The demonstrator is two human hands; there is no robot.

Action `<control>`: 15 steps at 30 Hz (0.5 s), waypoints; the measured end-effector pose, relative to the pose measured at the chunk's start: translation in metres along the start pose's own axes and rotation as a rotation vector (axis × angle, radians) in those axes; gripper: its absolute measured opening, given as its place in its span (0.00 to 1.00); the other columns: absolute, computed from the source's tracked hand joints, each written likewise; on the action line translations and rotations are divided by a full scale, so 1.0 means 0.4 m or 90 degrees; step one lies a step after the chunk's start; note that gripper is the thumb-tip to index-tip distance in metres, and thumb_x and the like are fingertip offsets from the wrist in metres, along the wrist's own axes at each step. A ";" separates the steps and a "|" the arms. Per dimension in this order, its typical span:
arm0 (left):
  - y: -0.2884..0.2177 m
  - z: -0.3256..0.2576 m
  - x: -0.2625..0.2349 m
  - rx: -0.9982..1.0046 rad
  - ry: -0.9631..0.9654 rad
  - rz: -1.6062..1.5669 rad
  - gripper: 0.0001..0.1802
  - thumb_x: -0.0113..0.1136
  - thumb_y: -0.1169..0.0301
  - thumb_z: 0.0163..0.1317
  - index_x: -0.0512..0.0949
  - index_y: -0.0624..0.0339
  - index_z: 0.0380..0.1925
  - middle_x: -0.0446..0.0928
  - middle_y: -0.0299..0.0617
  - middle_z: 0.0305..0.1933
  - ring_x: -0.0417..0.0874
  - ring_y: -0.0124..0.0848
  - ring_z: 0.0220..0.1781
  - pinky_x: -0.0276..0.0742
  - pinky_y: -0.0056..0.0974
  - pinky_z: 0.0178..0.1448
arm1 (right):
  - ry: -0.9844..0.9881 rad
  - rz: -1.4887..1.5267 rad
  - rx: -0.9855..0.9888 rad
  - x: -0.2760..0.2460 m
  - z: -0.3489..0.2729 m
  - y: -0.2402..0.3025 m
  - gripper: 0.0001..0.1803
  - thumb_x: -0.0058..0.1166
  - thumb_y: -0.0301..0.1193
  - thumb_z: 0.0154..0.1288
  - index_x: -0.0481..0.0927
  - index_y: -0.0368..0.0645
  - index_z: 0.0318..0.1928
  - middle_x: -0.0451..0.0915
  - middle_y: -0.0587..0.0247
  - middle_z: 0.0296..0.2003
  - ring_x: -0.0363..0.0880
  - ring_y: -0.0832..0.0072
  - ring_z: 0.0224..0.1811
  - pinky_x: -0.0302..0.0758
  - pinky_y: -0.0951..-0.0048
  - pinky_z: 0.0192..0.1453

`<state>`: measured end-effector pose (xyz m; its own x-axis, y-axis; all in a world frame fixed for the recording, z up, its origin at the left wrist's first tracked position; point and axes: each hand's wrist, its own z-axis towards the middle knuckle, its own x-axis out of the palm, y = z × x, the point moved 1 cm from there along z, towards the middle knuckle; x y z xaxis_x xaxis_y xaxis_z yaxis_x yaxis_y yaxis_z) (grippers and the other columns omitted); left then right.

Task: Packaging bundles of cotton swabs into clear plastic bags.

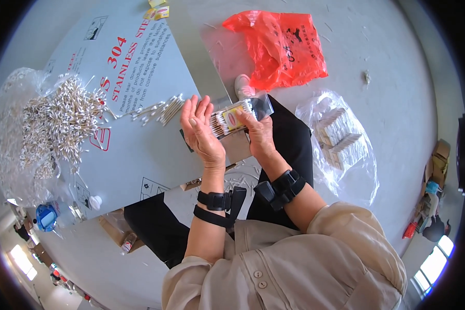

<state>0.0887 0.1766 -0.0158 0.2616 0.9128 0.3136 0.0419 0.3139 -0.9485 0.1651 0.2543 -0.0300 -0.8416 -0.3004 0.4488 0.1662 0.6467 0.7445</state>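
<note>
A clear plastic pack of cotton swabs with a yellow and red label sits in my right hand, thumb over its top face. The pack's clear film sticks out past the right end. At the other end my left hand is raised, fingers stretched and palm turned to the swab tips; whether it touches them I cannot tell. Left of it, loose cotton swabs lie on the table. A large heap of cotton swabs spills from a clear bag at the table's left.
Small yellow cards lie at the table's far edge. On the floor to the right are a red plastic bag and a clear bag of white-tipped packs. A blue object sits at the table's near left corner. Stray swabs litter the floor.
</note>
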 end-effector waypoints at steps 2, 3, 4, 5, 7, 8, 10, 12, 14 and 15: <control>0.004 0.000 0.009 -0.016 -0.006 -0.025 0.36 0.43 0.46 0.73 0.60 0.67 0.65 0.65 0.59 0.67 0.73 0.50 0.65 0.67 0.51 0.69 | -0.003 0.005 -0.006 0.000 -0.001 0.001 0.12 0.69 0.25 0.57 0.80 0.39 0.41 0.83 0.68 0.35 0.81 0.79 0.35 0.79 0.74 0.43; 0.006 -0.002 0.013 -0.016 -0.006 -0.024 0.36 0.43 0.46 0.73 0.60 0.67 0.65 0.65 0.59 0.67 0.73 0.50 0.65 0.67 0.51 0.69 | 0.000 0.015 -0.008 0.003 -0.004 0.002 0.13 0.69 0.25 0.56 0.81 0.39 0.41 0.83 0.68 0.35 0.81 0.80 0.35 0.78 0.75 0.43; 0.010 -0.004 0.022 -0.014 0.000 -0.034 0.36 0.43 0.46 0.73 0.60 0.67 0.65 0.65 0.58 0.67 0.72 0.49 0.66 0.67 0.51 0.70 | -0.001 0.015 -0.007 0.002 -0.004 0.001 0.13 0.69 0.25 0.56 0.81 0.39 0.41 0.83 0.68 0.35 0.81 0.80 0.35 0.78 0.75 0.43; 0.013 -0.005 0.030 -0.011 0.006 -0.044 0.36 0.44 0.46 0.73 0.61 0.67 0.65 0.65 0.58 0.67 0.72 0.49 0.66 0.67 0.50 0.70 | 0.009 0.000 -0.005 0.002 -0.004 0.002 0.13 0.69 0.25 0.56 0.81 0.39 0.41 0.83 0.68 0.35 0.81 0.80 0.36 0.78 0.74 0.43; 0.015 -0.007 0.046 -0.004 -0.007 -0.034 0.36 0.44 0.46 0.73 0.61 0.67 0.65 0.66 0.57 0.67 0.71 0.49 0.67 0.66 0.50 0.70 | 0.016 -0.016 -0.005 -0.004 -0.003 -0.001 0.14 0.70 0.25 0.55 0.81 0.39 0.41 0.83 0.68 0.35 0.81 0.80 0.36 0.78 0.74 0.44; 0.015 -0.007 0.051 0.004 -0.022 -0.023 0.36 0.44 0.46 0.73 0.61 0.67 0.65 0.66 0.56 0.68 0.71 0.48 0.67 0.66 0.50 0.70 | 0.020 -0.014 0.001 -0.005 -0.003 -0.004 0.14 0.70 0.25 0.55 0.81 0.39 0.42 0.83 0.69 0.35 0.80 0.80 0.36 0.77 0.74 0.45; 0.016 -0.004 0.045 0.005 -0.006 -0.024 0.36 0.44 0.45 0.73 0.62 0.66 0.65 0.66 0.56 0.68 0.70 0.47 0.68 0.66 0.50 0.71 | 0.015 0.026 0.003 -0.017 -0.002 -0.007 0.15 0.68 0.33 0.60 0.81 0.40 0.44 0.82 0.68 0.37 0.79 0.79 0.39 0.76 0.73 0.48; 0.012 -0.003 0.028 -0.001 0.008 -0.025 0.36 0.44 0.45 0.73 0.63 0.66 0.65 0.65 0.55 0.69 0.68 0.46 0.70 0.64 0.50 0.72 | 0.025 0.111 0.047 -0.033 0.023 0.012 0.17 0.64 0.38 0.63 0.81 0.39 0.45 0.81 0.66 0.38 0.79 0.77 0.41 0.75 0.72 0.49; 0.008 -0.003 0.023 -0.004 0.018 -0.038 0.36 0.44 0.45 0.73 0.62 0.66 0.65 0.64 0.55 0.70 0.67 0.47 0.71 0.62 0.50 0.73 | 0.045 0.280 0.138 -0.041 0.053 0.041 0.25 0.56 0.48 0.69 0.81 0.37 0.48 0.80 0.62 0.41 0.78 0.74 0.44 0.75 0.70 0.51; 0.007 -0.003 0.026 -0.009 0.031 -0.053 0.36 0.43 0.45 0.73 0.62 0.66 0.66 0.64 0.55 0.70 0.66 0.47 0.71 0.61 0.50 0.74 | 0.045 0.280 0.136 -0.045 0.069 0.047 0.25 0.56 0.48 0.69 0.81 0.37 0.48 0.80 0.62 0.41 0.78 0.74 0.44 0.75 0.70 0.51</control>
<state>0.0928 0.1868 -0.0154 0.3033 0.8695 0.3898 0.0788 0.3848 -0.9196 0.1691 0.2912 -0.0375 -0.6776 -0.0087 0.7354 0.3826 0.8498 0.3625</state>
